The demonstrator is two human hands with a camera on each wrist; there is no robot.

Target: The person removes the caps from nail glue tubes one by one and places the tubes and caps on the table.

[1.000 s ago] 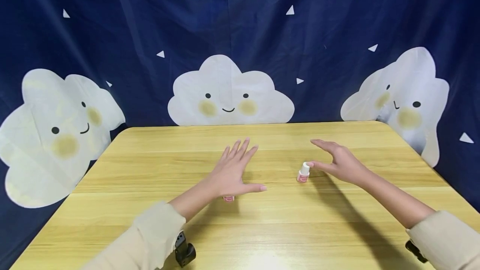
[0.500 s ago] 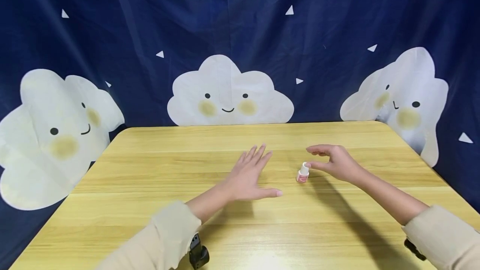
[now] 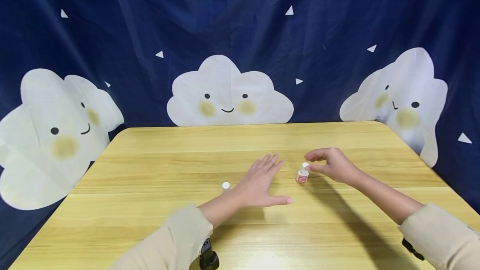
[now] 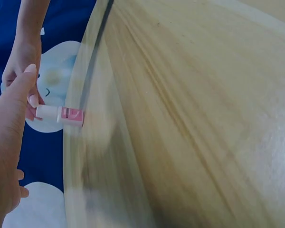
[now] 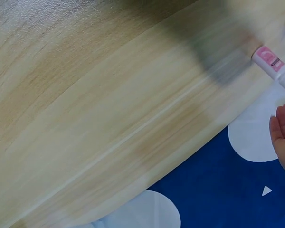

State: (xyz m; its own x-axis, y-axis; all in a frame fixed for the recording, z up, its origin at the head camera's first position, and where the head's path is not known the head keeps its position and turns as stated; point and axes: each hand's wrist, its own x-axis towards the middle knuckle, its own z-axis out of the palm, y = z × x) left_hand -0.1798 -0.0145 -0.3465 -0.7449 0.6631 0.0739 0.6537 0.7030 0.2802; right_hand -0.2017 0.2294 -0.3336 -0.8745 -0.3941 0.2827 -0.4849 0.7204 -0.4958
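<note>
A small bottle with a pink label and white cap stands upright on the wooden table. At its cap is my right hand, thumb tip overlapping the cap's side and fingers bent forward above it. In the right wrist view the fingers show a gap to the bottle. My left hand hovers left of that bottle, palm down, fingers spread and thumb pointing toward it. Behind the left wrist pokes the white cap of a second small bottle, its body hidden by the arm.
Behind the table hangs a dark blue curtain printed with white clouds and triangles. The table's far edge runs in front of it. A black wrist camera hangs under the left sleeve.
My left hand has moved right toward the near bottle, uncovering the second bottle's cap. The right hand's fingers have bent closer to the thumb, near the cap. The bottle stays in place.
</note>
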